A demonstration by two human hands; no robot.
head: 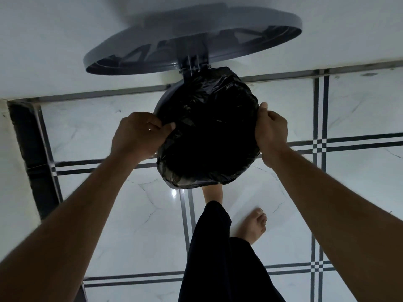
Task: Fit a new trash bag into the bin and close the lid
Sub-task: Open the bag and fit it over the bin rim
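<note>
White marble-look floor [122,131] with dark crossing bands fills most of the frame, and a pale wall runs across the top. At centre sits the bin [160,105], of which only a grey arc of rim shows at upper left of its mouth; everything else is covered by the bag [209,131]. The bag is black, thin and crinkled, glossy where light catches its folds, and its mouth is already turned over the far, right and near sides of the rim.

It looks feather-light and limp, slippery to the touch and easy to tear if yanked, so I would take it by the hem, a little at a time, and ease it over the edge rather than haul on it.

The left hand [136,136], left of centre, has its fingers [152,124] and thumb pinching the loose hem beside the bare bit of rim. The right hand [270,131], right of centre, grips the bag's edge against the rim, thumb up, fingers curled under.

Above, the grey lid [283,20] stands open on its hinge across the top. At bottom centre a foot appears to be under the bin's near edge, perhaps on a pedal I cannot see.
</note>
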